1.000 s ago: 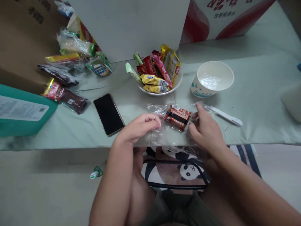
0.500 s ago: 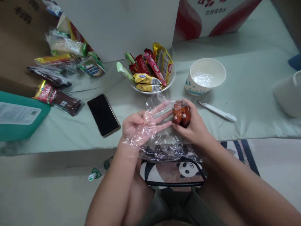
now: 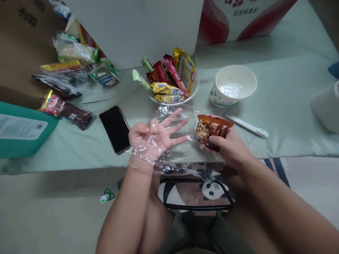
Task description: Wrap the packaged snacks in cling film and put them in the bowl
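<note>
My left hand (image 3: pixel 159 137) is palm up over the table's front edge, with three fingers stretched out and the thumb bent against the curled forefinger. A thin clear plastic bag (image 3: pixel 174 155) lies over this hand down to the wrist and hangs below it, held at the thumb and forefinger. To the right, my right hand (image 3: pixel 230 144) grips brown cookie packets (image 3: pixel 209 130), one printed with a chocolate-chip cookie. The packets are beside the bag's right side; whether they are inside its film is hard to see. Fingers under the packets are hidden.
Behind the hands stands a bowl of wrapped snacks (image 3: pixel 197 86). A paper tub (image 3: pixel 215 93) and a white utility knife (image 3: pixel 246 125) lie right; a phone (image 3: pixel 113 128) and several snack packs (image 3: pixel 75 113) lie left. A panda-print bag (image 3: pixel 182 194) is below.
My right hand has moved right and turned the brown packets so the cookie print faces up. My left hand has shifted slightly left, and its fingers no longer reach the packets.
</note>
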Motion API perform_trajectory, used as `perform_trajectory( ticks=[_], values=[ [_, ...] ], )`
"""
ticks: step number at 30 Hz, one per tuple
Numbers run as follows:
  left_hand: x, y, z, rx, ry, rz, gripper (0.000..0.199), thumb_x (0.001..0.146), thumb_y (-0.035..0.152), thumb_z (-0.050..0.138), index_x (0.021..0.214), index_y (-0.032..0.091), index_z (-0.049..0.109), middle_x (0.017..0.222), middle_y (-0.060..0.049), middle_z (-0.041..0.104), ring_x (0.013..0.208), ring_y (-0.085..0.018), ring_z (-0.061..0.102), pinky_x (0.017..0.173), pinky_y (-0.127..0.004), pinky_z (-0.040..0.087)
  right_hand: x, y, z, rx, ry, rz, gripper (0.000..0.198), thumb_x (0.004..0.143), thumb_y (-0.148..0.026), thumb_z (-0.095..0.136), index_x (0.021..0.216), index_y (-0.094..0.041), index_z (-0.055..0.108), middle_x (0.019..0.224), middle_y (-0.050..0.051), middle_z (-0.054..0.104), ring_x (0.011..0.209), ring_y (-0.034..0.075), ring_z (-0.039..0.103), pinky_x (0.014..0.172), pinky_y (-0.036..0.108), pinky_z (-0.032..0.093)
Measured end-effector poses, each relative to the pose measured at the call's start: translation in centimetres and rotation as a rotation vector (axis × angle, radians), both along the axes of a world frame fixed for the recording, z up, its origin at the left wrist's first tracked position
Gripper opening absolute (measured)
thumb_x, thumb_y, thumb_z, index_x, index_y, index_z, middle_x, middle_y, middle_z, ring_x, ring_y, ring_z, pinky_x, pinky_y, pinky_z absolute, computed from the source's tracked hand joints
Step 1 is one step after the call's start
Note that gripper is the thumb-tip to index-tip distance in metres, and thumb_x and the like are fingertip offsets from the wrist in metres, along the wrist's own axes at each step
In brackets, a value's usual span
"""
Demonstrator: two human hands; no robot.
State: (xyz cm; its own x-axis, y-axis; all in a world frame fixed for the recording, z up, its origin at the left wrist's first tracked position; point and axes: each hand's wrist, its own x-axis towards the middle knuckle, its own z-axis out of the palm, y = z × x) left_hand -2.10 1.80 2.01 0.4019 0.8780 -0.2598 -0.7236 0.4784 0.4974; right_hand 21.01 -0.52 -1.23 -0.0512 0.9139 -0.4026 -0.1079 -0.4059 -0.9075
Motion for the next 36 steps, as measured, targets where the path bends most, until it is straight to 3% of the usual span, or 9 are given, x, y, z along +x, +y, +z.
perform_trajectory(
  ticks=[5,9,15,19,23,25,28,31,36],
  values=[
    [-0.6,0.2,0.0,-0.042,0.048,0.014,0.022,0.061,0.022,0.055,0.047,0.017,0.038,0.13,-0.013,0.071,0.144,-0.048,0.045,0.108,-0.078,0.038,2.4,0.3,-0.1,0.048,0.054,-0.119,0.058,0.067,-0.034,0.074,0.123,-0.029,0.062,0.124,0.009,0.073,0.118,0.035,0.07,0.095,0.055,0.061],
    [-0.8,0.4,-0.1,-0.16,0.142,0.057,0.012,0.056,0.019,0.054,0.048,0.017,0.046,0.123,-0.011,0.074,0.141,-0.045,0.049,0.111,-0.076,0.037,4.6,0.5,0.3,0.133,-0.028,-0.082,0.055,0.082,-0.037,0.056,0.137,-0.033,0.057,0.117,0.009,0.074,0.122,0.036,0.067,0.09,0.063,0.06],
    [-0.5,0.8,-0.9,-0.284,0.236,0.011,0.008,0.054,0.018,0.056,0.049,0.017,0.049,0.116,-0.011,0.074,0.13,-0.038,0.057,0.113,-0.07,0.039,5.4,0.9,2.8,0.176,-0.187,-0.177,0.056,0.087,-0.035,0.047,0.143,-0.039,0.054,0.122,0.01,0.07,0.126,0.037,0.064,0.089,0.064,0.06],
    [-0.4,0.9,-1.0,-0.28,0.256,-0.017,0.013,0.056,0.02,0.058,0.049,0.016,0.047,0.114,-0.01,0.073,0.119,-0.032,0.06,0.109,-0.064,0.043,2.7,3.1,6.6,0.296,-0.286,-0.184,0.055,0.077,-0.032,0.06,0.131,-0.037,0.059,0.129,0.01,0.068,0.132,0.041,0.06,0.082,0.059,0.063],
    [-0.1,0.8,-1.0,-0.271,0.312,-0.056,0.016,0.057,0.02,0.061,0.049,0.016,0.047,0.112,-0.009,0.071,0.109,-0.025,0.059,0.105,-0.055,0.047,-3.2,8.0,11.0,0.5,-0.218,-0.075,0.047,0.072,-0.023,0.066,0.119,-0.028,0.06,0.131,0.006,0.067,0.124,0.031,0.066,0.092,0.049,0.062],
    [0.0,0.6,-1.0,-0.287,0.341,-0.072,0.012,0.056,0.02,0.06,0.05,0.016,0.05,0.108,-0.008,0.07,0.105,-0.023,0.058,0.102,-0.051,0.049,-6.4,10.7,12.2,0.612,-0.213,0.111,0.04,0.072,-0.021,0.066,0.112,-0.022,0.062,0.125,0.007,0.07,0.117,0.026,0.069,0.101,0.044,0.059],
    [0.0,0.3,-0.8,-0.308,0.355,-0.077,0.011,0.056,0.02,0.06,0.052,0.016,0.05,0.106,-0.008,0.069,0.103,-0.023,0.059,0.098,-0.048,0.05,-9.6,13.7,12.6,0.668,-0.611,0.279,0.037,0.074,-0.018,0.071,0.11,-0.018,0.062,0.11,0.004,0.073,0.105,0.021,0.069,0.103,0.04,0.056],
    [-0.2,0.1,-0.5,-0.307,0.346,-0.066,0.014,0.056,0.02,0.06,0.05,0.016,0.048,0.108,-0.008,0.069,0.109,-0.024,0.059,0.097,-0.046,0.05,-10.6,14.8,12.5,0.609,-0.966,0.349,0.038,0.076,-0.017,0.076,0.112,-0.013,0.063,0.106,0.005,0.073,0.099,0.018,0.065,0.099,0.04,0.053],
    [-0.6,-0.3,-0.2,-0.278,0.34,-0.079,0.017,0.058,0.021,0.061,0.049,0.017,0.047,0.111,-0.009,0.07,0.121,-0.029,0.057,0.102,-0.047,0.047,-9.8,14.3,13.1,0.55,-1.05,0.262,0.042,0.08,-0.027,0.08,0.114,-0.008,0.065,0.096,0.001,0.068,0.084,0.01,0.059,0.087,0.033,0.049]
  ],
)
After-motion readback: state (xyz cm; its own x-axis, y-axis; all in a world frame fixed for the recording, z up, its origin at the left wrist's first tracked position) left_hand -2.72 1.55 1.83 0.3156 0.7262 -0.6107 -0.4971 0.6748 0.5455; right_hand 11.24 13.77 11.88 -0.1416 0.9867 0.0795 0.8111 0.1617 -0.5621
